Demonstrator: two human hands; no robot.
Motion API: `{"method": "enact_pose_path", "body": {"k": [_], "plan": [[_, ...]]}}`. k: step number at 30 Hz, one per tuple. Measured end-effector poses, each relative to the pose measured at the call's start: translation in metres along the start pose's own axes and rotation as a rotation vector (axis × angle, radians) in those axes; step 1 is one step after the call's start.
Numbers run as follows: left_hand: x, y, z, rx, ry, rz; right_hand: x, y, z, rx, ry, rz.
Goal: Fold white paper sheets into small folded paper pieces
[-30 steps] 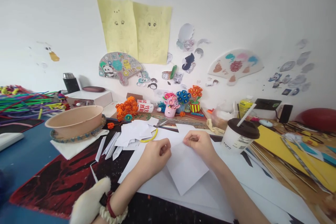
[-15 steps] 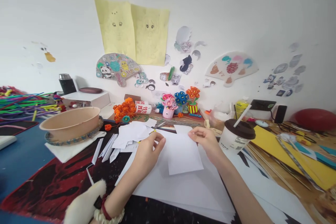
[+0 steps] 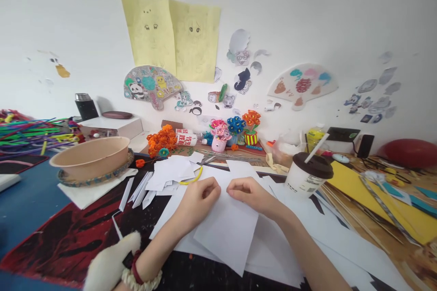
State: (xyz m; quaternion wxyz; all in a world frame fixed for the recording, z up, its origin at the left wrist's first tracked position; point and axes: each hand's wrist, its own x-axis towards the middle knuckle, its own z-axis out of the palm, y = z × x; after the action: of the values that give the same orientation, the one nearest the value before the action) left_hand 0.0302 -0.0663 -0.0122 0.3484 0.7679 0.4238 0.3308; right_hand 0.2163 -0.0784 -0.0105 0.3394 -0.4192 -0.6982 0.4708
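Observation:
Between my hands hangs a square sheet of white paper [image 3: 228,232], turned at an angle with one corner pointing down towards me. My left hand [image 3: 201,198] is closed, its thumb and fingers pinching the sheet's upper edge. Close beside it, my right hand [image 3: 251,194] pinches the same edge a little further right. The fingertips hide that part of the paper. Underneath, larger white sheets [image 3: 278,245] lie on a dark mat. A pile of cut white paper [image 3: 172,169] lies beyond my left hand, near scissors [image 3: 207,160] with a yellow handle.
On the right stands a lidded drink cup [image 3: 307,175] with a straw, beside yellow card [image 3: 358,186]. A beige basin [image 3: 90,157] sits at the left. Folded paper strips [image 3: 139,190] lie near the pile. Small pipe-cleaner flower pots [image 3: 218,144] line the back by the wall.
My hands have come closer together along the sheet's upper edge. The paper has turned and come nearer to me, its lower corner now lower in view.

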Motion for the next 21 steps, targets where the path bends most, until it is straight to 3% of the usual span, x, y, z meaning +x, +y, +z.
{"method": "enact_pose_path", "body": {"k": [11,21], "plan": [[0.001,0.003,-0.007,0.026,0.131,-0.023,0.001,0.008,-0.003,-0.02,-0.015,0.032],[0.005,-0.006,-0.022,0.05,0.27,-0.051,-0.003,0.017,-0.026,-0.09,0.13,0.081]]}}
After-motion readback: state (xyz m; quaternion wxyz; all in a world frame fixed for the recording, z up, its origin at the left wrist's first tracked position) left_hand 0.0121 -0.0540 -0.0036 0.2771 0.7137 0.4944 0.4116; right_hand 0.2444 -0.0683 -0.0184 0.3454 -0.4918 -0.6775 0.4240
